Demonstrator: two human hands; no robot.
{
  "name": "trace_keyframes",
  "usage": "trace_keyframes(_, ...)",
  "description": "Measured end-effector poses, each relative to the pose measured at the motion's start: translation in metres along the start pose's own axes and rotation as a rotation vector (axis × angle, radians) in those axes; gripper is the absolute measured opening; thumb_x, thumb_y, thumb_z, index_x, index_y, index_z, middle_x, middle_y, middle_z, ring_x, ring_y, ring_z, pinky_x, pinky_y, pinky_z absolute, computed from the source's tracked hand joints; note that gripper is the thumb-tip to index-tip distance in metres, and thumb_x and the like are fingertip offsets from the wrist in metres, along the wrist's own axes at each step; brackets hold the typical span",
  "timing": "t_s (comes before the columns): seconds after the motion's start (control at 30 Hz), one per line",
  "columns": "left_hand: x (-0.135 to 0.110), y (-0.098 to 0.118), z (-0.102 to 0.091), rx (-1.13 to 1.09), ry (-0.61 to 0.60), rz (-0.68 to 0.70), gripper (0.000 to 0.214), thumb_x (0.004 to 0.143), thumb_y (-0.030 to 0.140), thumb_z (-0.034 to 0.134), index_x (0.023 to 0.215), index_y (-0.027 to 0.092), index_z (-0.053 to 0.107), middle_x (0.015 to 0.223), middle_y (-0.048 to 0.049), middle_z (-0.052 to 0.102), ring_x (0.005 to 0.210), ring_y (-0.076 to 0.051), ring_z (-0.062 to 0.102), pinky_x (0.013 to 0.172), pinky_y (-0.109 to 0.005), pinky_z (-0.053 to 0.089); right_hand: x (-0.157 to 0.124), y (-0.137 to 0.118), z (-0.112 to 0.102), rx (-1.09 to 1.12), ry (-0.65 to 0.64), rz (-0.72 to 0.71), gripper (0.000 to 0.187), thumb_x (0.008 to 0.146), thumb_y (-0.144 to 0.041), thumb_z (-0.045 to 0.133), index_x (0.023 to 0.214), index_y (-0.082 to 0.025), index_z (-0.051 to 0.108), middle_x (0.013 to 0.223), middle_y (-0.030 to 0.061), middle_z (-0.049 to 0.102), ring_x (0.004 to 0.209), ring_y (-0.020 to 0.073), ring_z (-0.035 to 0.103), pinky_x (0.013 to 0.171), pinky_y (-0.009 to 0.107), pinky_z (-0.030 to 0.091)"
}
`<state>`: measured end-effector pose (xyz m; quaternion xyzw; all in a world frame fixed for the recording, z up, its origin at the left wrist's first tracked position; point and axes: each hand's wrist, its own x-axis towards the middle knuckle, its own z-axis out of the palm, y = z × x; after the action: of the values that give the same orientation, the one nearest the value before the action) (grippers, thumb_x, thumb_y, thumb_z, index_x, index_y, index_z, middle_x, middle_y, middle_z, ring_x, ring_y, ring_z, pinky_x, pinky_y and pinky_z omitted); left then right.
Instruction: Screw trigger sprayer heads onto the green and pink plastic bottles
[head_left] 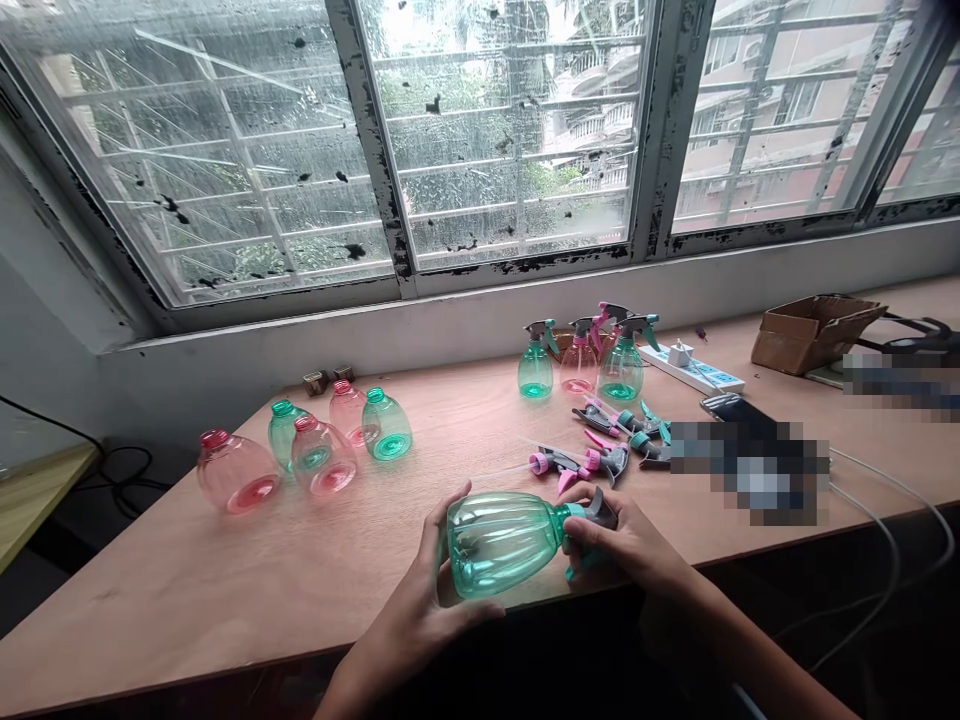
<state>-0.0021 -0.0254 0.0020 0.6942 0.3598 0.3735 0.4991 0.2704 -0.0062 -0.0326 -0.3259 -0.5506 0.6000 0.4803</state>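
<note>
- Along the front edge of the wooden desk (225, 600), a green translucent plastic spray bottle (499, 545) is held on its side, its long axis running across the person's body, base to the left and neck rising slightly to the right.
- At lower centre, the left hand (420, 600) grasps the ribbed body near the base, with the fingers curled around its smooth, glossy wall.
- To the right of it, the right hand (622, 540) is clenched around the neck, making it the nearer hand to the grey and teal trigger head (600, 510). Its fingers hide the join, so I cannot tell whether the head is screwed down.
- Just beyond the right hand, loose pink and teal plastic trigger heads (570, 465) lie in a jumble on the bare wood.
- Toward upper centre, complete green and pink spray bottles (535, 365) stand upright in a tight group.
- Left of the hands, headless pink and green bottle bodies (236, 472) rest tilted on the desk, with their narrow necks uncovered.
- At upper right sit a white power strip (690, 368), a black phone (731, 407) and a brown cardboard box (817, 335), while pixelated patches hide whatever lies beside them.
</note>
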Motion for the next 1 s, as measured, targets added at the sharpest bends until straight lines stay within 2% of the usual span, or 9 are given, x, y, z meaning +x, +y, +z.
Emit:
trace_keyframes(0.07,0.0002,0.0007,0.0009,0.021,0.010,-0.005,0.092,0.079,0.025,0.080,0.150,0.039,0.024,0.165,-0.0066,0.020,0.144,-0.034,0.036,0.117,-0.048,0.034,0.0002,0.0003,-0.0003,0.001,0.001,-0.010,0.032,0.087,-0.040,0.073,0.103,-0.018,0.056,0.066,-0.0008,0.070,0.060,0.0160,0.066,0.061,0.033,0.059)
trace_keyframes(0.27,0.0017,-0.0076,-0.0016,0.090,0.002,0.014,0.091,0.092,0.025,0.065,0.153,0.048,0.002,0.167,-0.0035,0.014,0.146,-0.031,0.033,0.120,-0.052,0.027,0.0006,0.0023,-0.0008,0.012,-0.013,-0.007,0.032,0.088,-0.039,0.073,0.104,-0.018,0.055,0.068,-0.0006,0.070,0.062,0.0169,0.067,0.062,0.033,0.060)
trace_keyframes(0.4,0.0005,-0.0065,-0.0040,0.132,-0.004,-0.006,0.102,0.087,0.030,0.072,0.155,0.043,-0.003,0.167,-0.0045,0.015,0.149,-0.031,0.027,0.123,-0.053,0.017,0.0016,0.0021,-0.0003,-0.003,-0.012,-0.006,0.033,0.087,-0.041,0.073,0.104,-0.018,0.055,0.068,-0.0002,0.070,0.063,0.0172,0.067,0.064,0.034,0.060)
trace_keyframes(0.47,-0.0003,-0.0055,-0.0054,0.109,-0.016,-0.019,0.103,0.086,0.036,0.073,0.156,0.039,-0.003,0.166,-0.0058,0.020,0.149,-0.032,0.025,0.123,-0.053,0.014,0.0018,0.0016,-0.0001,-0.002,-0.012,-0.003,0.034,0.087,-0.041,0.073,0.103,-0.018,0.054,0.069,-0.0001,0.070,0.063,0.0171,0.067,0.064,0.034,0.060)
trace_keyframes(0.57,-0.0003,-0.0063,-0.0075,0.052,-0.011,-0.024,0.090,0.092,0.043,0.064,0.157,0.035,0.002,0.166,-0.0063,0.020,0.151,-0.032,0.020,0.124,-0.051,0.015,0.0012,0.0006,0.0003,-0.004,-0.008,0.009,0.034,0.086,-0.043,0.074,0.101,-0.019,0.054,0.069,-0.0002,0.070,0.062,0.0171,0.067,0.064,0.034,0.060)
trace_keyframes(0.67,0.0012,-0.0069,-0.0081,0.037,0.008,-0.024,0.085,0.091,0.041,0.065,0.157,0.033,0.011,0.166,-0.0077,0.020,0.151,-0.032,0.020,0.123,-0.049,0.020,0.0007,-0.0003,0.0007,-0.013,0.002,0.011,0.036,0.085,-0.044,0.074,0.100,-0.019,0.054,0.068,-0.0005,0.069,0.062,0.0174,0.067,0.063,0.034,0.059)
trace_keyframes(0.8,0.0026,-0.0053,-0.0064,0.032,0.000,-0.004,0.085,0.087,0.032,0.073,0.153,0.039,0.021,0.164,-0.0056,0.022,0.149,-0.032,0.027,0.121,-0.046,0.028,0.0009,-0.0001,0.0012,-0.001,0.005,-0.002,0.035,0.086,-0.044,0.074,0.100,-0.019,0.053,0.067,-0.0007,0.070,0.060,0.0167,0.066,0.062,0.033,0.058)
trace_keyframes(0.9,0.0034,-0.0062,-0.0052,-0.002,0.012,-0.017,0.085,0.089,0.029,0.071,0.153,0.043,0.017,0.163,-0.0050,0.024,0.143,-0.032,0.039,0.118,-0.048,0.034,0.0012,0.0006,0.0016,0.012,0.001,-0.005,0.034,0.087,-0.043,0.073,0.100,-0.019,0.052,0.066,-0.0010,0.070,0.059,0.0167,0.066,0.061,0.033,0.058)
trace_keyframes(1.0,0.0040,-0.0074,-0.0049,0.023,0.045,-0.018,0.083,0.091,0.029,0.068,0.154,0.042,0.014,0.159,-0.0061,0.034,0.141,-0.031,0.043,0.119,-0.050,0.030,0.0012,0.0007,0.0019,-0.005,-0.008,0.000,0.034,0.087,-0.043,0.073,0.100,-0.018,0.053,0.066,-0.0006,0.071,0.059,0.0169,0.067,0.060,0.032,0.057)
